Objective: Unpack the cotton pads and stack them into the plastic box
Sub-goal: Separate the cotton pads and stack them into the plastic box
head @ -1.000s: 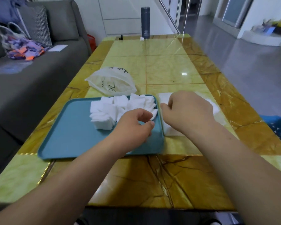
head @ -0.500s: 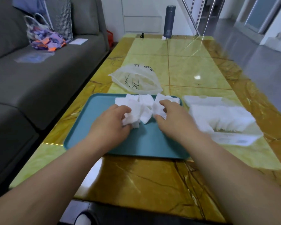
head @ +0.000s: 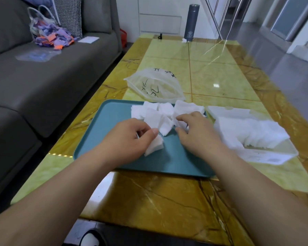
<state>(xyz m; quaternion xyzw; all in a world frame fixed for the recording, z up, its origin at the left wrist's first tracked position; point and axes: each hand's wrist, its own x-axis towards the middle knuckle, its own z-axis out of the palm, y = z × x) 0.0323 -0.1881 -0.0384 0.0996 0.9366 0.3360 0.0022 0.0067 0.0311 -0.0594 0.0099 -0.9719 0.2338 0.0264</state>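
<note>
Both hands have drawn back a little toward the near side of the tray (head: 100, 139) since half a second ago; the left hand (head: 130, 137) has pulled a small stack of cotton pads (head: 154, 146) away from the heap (head: 158, 112) and grips it between thumb and curled fingers; the right hand (head: 197, 134) pinches pads at the heap's right edge. Just right of the tray stands the clear plastic box (head: 267, 155) — a row of white pads fills it; behind the tray lies a crumpled translucent bag (head: 155, 86) with black writing, on the yellow table (head: 167, 201).
</note>
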